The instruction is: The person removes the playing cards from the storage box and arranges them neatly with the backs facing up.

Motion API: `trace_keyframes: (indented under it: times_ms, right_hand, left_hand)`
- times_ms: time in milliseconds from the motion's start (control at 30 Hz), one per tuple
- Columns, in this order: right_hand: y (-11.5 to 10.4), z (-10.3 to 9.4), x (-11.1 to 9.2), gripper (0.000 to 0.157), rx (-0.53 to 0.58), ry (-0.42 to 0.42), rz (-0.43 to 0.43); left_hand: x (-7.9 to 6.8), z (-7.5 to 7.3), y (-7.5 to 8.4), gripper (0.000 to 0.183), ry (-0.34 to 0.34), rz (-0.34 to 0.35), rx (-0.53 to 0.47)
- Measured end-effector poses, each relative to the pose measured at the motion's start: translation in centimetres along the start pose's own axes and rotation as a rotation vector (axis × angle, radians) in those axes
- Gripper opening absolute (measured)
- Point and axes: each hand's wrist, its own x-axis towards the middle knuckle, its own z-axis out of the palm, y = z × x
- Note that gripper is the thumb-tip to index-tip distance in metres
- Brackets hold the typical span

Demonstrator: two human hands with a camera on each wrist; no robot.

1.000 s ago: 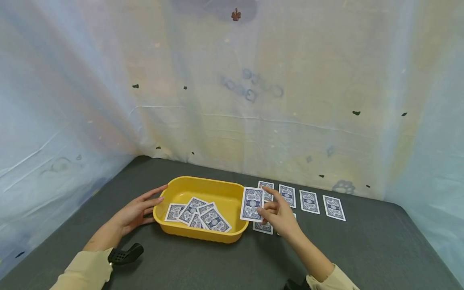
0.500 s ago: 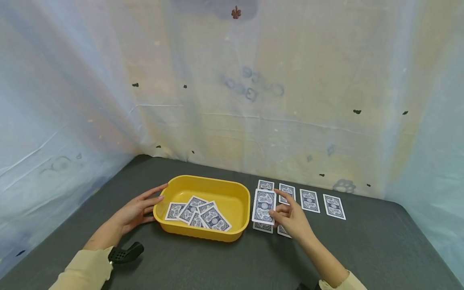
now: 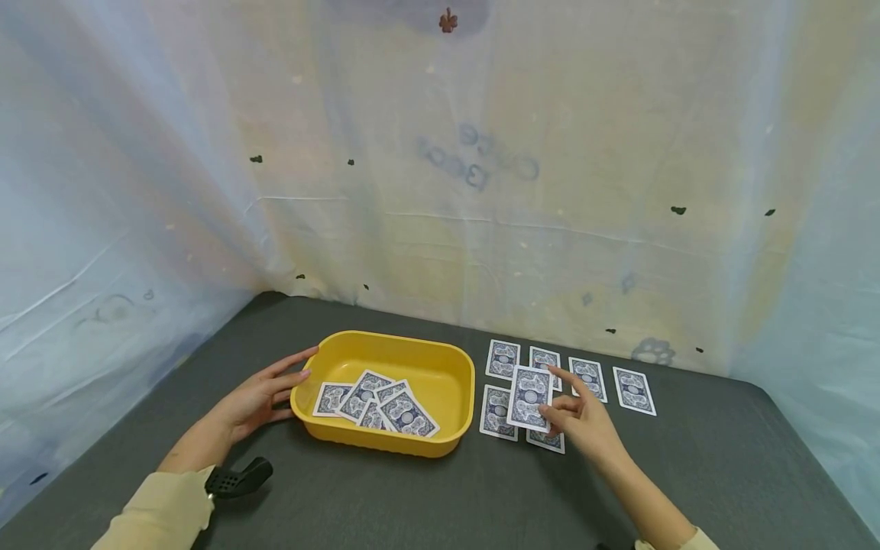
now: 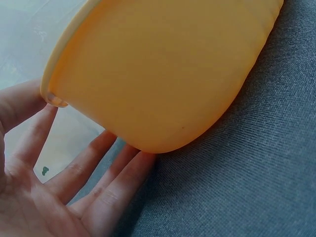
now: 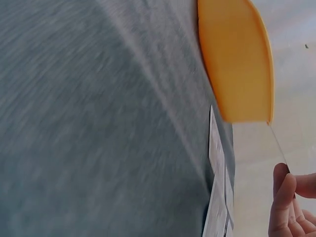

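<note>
You're in a curtained-off work spot; can't tell home or lab. Your grey cloth-topped table [image 3: 722,473] has printed curtain [image 3: 550,153] along its far, left and right edges.

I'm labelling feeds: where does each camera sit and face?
Head: on the head, facing forward and down at a yellow tub and cards; left hand, right hand, forearms show.
Left wrist: on that wrist, facing the tub's outside; left fingers show.
Right wrist: on that wrist, facing the held card, edge-on, and the tub; right fingers show.
Head and left wrist share the left hand touching the tub.
</note>
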Motion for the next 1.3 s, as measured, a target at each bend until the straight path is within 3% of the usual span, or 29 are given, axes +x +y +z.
trace_keyframes:
  times_ms: [200, 567, 1300]
  right_hand:
    - [1.0, -1.3, -0.3, 0.067, -0.025, 0.015, 0.002]
    - [2.3, -3.1, -0.7, 0.068, -0.099, 0.058, 0.083]
    - [4.3, -6.0, -1.0, 0.068, -0.215, 0.026, 0.095]
  left_hand:
    - [0.1, 0.0, 0.0, 0.067, 0.010, -0.008, -0.009]
    - [0.0, 0.2, 0.0, 0.069, 0.023, -0.002, 0.002]
    - [0.1, 0.2, -0.1, 0.069, 0.018, -0.001, 0.002]
